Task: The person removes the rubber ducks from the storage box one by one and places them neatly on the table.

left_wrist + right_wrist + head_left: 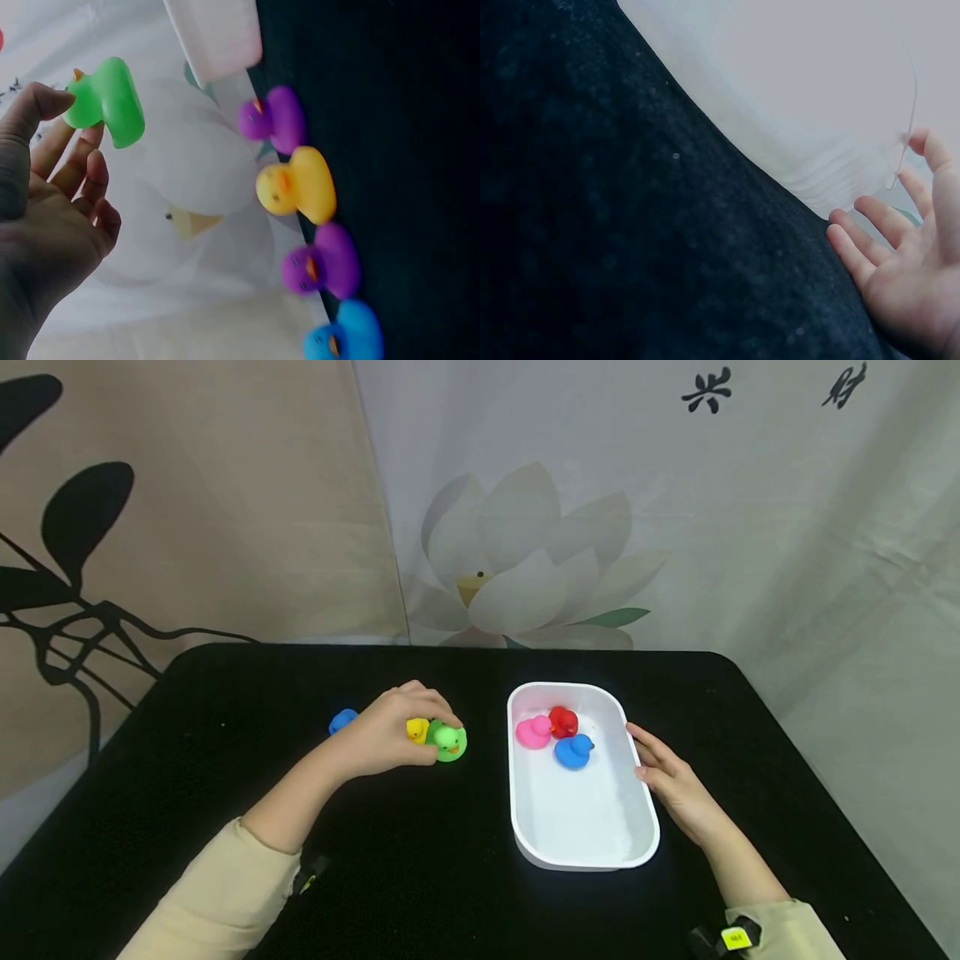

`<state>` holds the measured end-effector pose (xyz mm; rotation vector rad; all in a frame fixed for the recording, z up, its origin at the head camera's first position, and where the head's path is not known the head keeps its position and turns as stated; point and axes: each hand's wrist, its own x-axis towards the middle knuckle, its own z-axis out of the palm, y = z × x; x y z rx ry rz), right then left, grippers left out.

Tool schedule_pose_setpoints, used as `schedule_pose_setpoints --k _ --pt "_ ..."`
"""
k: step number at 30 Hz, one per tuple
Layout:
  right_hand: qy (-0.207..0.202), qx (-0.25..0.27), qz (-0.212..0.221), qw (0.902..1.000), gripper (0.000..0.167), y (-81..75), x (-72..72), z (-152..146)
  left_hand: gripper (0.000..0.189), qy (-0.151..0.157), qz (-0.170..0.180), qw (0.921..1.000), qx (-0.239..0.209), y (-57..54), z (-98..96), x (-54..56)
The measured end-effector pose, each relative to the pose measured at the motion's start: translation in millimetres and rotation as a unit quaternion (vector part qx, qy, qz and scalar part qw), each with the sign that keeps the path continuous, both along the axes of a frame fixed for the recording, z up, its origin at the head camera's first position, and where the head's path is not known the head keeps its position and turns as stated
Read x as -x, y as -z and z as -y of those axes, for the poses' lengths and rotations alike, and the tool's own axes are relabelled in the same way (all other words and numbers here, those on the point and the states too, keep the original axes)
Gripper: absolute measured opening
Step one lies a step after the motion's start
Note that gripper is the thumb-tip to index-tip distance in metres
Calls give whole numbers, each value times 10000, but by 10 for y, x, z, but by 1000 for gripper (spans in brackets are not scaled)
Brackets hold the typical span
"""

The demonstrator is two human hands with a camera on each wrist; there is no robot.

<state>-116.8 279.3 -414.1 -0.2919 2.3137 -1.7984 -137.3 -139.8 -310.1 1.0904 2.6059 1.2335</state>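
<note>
My left hand (397,731) pinches a green rubber duck (116,105) by its head, between thumb and fingertips. In the left wrist view the duck is raised in front of the backdrop. Below the hand stands a row of ducks: a purple duck (285,120), a yellow duck (313,184), a second purple duck (336,259) and a blue duck (360,330). The head view hides most of this row behind the hand. My right hand (678,789) rests against the right side of a white tray (588,827), fingers loosely extended and fingertips at its rim and wall.
Inside the tray, towards its far end, sit a pink duck (533,733), a red duck (563,722) and another blue duck (573,752). Everything stands on a black-covered table (420,877). A printed cloth backdrop (750,527) hangs behind the table's far edge.
</note>
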Motion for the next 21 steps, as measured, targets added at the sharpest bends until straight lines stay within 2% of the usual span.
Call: schedule_pose_setpoints --k 10,16,21 --pt "31 -6 11 10000 62 5 1 -4 37 186 348 9992 -40 69 360 79" --pt "40 -8 32 10000 63 7 2 -1 36 11 615 9981 0 105 565 148" --pt "-10 17 -1 10000 62 9 4 -5 34 -166 695 9974 76 110 730 193"
